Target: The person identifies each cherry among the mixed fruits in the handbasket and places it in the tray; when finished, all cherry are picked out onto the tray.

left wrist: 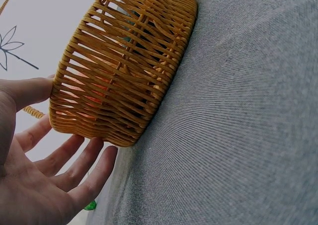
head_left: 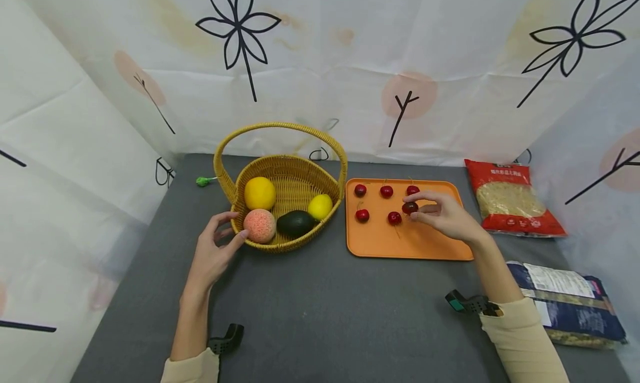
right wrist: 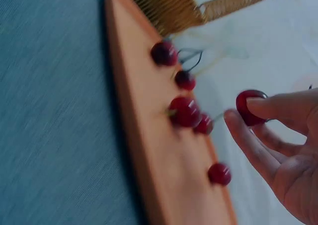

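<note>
A yellow wicker basket (head_left: pixel 285 166) holds a round pink fruit (head_left: pixel 260 225), an orange-yellow round fruit (head_left: pixel 260 193), a lemon (head_left: pixel 320 207) and a dark green avocado (head_left: pixel 295 224). My left hand (head_left: pixel 212 255) grips its left side, thumb over the rim and fingers against the outer weave (left wrist: pixel 124 71). Over the orange tray (head_left: pixel 380 244), my right hand (head_left: pixel 445 215) pinches a dark red cherry (right wrist: pixel 251 107) between thumb and fingers. Several other cherries (head_left: pixel 394 218) with stems lie on the tray in two rows.
To the tray's right lies a red bag (head_left: pixel 515 199) with a see-through window. Nearer me is a dark blue package (head_left: pixel 575 305). A small green item (head_left: pixel 204 181) sits left of the basket on the grey tabletop (head_left: pixel 320 316). Patterned cloth hangs behind.
</note>
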The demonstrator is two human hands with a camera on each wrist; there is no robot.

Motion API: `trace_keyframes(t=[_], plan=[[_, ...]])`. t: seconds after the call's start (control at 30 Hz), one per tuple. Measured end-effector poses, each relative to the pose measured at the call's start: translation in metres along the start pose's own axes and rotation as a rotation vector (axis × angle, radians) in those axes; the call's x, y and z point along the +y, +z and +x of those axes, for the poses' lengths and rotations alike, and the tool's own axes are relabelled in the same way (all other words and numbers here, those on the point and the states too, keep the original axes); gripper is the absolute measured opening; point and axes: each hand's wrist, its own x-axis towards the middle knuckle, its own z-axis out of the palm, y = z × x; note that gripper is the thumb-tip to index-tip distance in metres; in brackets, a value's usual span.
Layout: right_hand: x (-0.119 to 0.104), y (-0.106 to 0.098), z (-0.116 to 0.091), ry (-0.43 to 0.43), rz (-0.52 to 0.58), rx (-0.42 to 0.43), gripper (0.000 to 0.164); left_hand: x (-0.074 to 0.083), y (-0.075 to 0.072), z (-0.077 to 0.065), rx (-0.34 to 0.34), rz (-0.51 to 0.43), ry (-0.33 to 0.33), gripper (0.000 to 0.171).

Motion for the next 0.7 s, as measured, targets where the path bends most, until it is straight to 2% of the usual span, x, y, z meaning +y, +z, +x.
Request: trace_keyframes(t=[0.17, 0.37, 0.53, 0.63, 0.7], plan=[[0.025, -0.001, -0.003, 0.018, -0.089, 0.113, 0.038, 0.0, 0.001, 0.0, -0.001, -0.004, -0.002, 0.052], [0.044, 0.0, -0.002, 0.022, -0.124, 0.121, 0.037, 0.0, 0.001, 0.0, -0.005, -0.014, -0.006, 0.053], [0.047, 0.002, -0.001, -0.007, -0.17, 0.135, 0.037, 0.001, 0.0, -0.001, -0.003, -0.017, 0.001, 0.052], [0.034, 0.005, -0.001, -0.007, -0.193, 0.14, 0.037, 0.001, 0.0, -0.001, -0.001, -0.014, -0.001, 0.052], [0.031, 0.006, -0.001, 0.002, -0.208, 0.142, 0.037, -0.006, 0.001, 0.002, 0.0, -0.013, -0.003, 0.053]])
